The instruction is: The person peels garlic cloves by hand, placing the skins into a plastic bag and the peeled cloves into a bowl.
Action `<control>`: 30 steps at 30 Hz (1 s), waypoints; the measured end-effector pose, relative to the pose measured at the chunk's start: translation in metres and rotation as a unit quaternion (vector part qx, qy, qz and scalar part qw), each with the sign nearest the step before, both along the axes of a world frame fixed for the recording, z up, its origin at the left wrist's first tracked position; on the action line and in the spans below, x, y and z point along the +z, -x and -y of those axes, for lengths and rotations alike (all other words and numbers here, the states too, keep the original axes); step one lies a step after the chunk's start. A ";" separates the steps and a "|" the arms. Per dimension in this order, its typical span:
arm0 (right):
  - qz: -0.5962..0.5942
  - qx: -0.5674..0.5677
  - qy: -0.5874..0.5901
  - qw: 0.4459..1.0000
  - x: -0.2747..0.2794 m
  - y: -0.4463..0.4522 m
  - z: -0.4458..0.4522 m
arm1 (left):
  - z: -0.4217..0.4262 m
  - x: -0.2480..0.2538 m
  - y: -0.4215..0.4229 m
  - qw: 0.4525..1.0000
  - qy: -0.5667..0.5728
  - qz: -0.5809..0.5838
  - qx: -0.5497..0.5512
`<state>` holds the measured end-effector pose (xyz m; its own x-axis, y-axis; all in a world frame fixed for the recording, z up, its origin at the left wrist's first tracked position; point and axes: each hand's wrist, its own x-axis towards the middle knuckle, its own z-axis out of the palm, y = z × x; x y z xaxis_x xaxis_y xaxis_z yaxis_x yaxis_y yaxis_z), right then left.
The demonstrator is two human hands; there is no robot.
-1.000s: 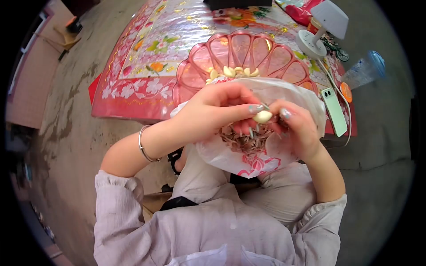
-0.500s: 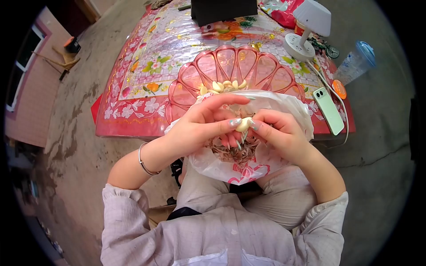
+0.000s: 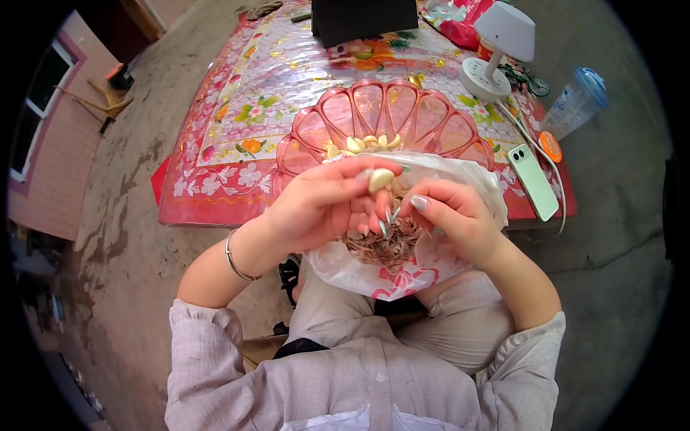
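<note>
Cream garlic clove (image 3: 381,179) sitting pinched by left hand (image 3: 316,199); right hand (image 3: 458,215) hovering curled, hold unclear; any slackening risking drop onto peelings (image 3: 388,248).

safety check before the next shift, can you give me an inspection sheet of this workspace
Surface: flower-patterned tabletop
Job's things: garlic clove in hand; pale cloves in a pink scalloped bowl; peelings in a white plastic bag
Clutter: green phone, white lamp, blue-lidded cup, black stand
Left hand: pinches the clove
Right hand: thumb near forefinger; cannot tell whether it holds anything
Cables: white cable passes beside the phone
Surroundings: cracked floor, pink wall
</note>
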<state>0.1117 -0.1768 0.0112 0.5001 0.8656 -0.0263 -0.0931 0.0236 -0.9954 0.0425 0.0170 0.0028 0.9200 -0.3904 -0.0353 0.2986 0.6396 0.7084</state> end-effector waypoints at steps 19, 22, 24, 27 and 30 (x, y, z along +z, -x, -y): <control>0.303 -0.098 0.077 0.945 -0.007 0.005 -0.006 | -0.002 -0.001 -0.004 0.999 -0.028 -0.025 0.026; 0.156 -0.056 0.054 0.985 -0.006 0.003 -0.004 | -0.006 -0.005 -0.006 1.000 0.013 -0.019 -0.011; 0.076 -0.021 0.046 0.996 -0.003 -0.001 -0.002 | -0.005 -0.006 -0.005 1.000 0.004 0.000 -0.019; -0.042 0.065 0.001 0.997 -0.001 -0.004 0.002 | 0.004 -0.001 0.000 0.998 -0.043 0.040 -0.022; 0.012 0.064 0.011 0.998 -0.005 -0.002 0.001 | 0.011 0.003 0.005 0.987 -0.139 0.084 -0.014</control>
<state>0.1136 -0.1774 0.0067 0.3855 0.9220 -0.0361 -0.0701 -0.0098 -0.9975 0.0370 0.0062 0.0054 0.9110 -0.4124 0.0062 0.1776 0.4059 0.8965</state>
